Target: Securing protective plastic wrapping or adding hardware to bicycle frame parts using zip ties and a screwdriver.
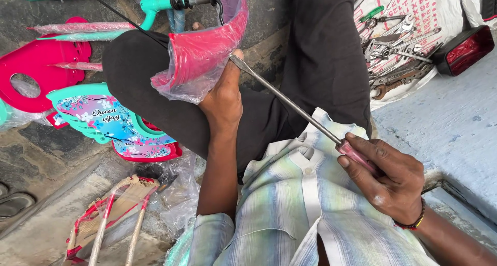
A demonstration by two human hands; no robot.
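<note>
Screwdriver tip set against a plastic-wrapped pink mudguard on the person's lap.

The left hand [222,103] grips the pink mudguard [204,48] by its near end, over the knee; the right hand [391,180] is closed round the screwdriver [305,118] handle. The mudguard looks light and fairly stiff, its film wrap slippery, so the firm edge is best held. Spanners [398,54] lie far right.

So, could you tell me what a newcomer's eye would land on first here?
Probably the pink plastic-wrapped part at top centre, steadied by the left hand while the right hand holds a long screwdriver whose tip reaches it. Next, the turquoise floral panel lying at left, and the pile of spanners at top right.
</note>
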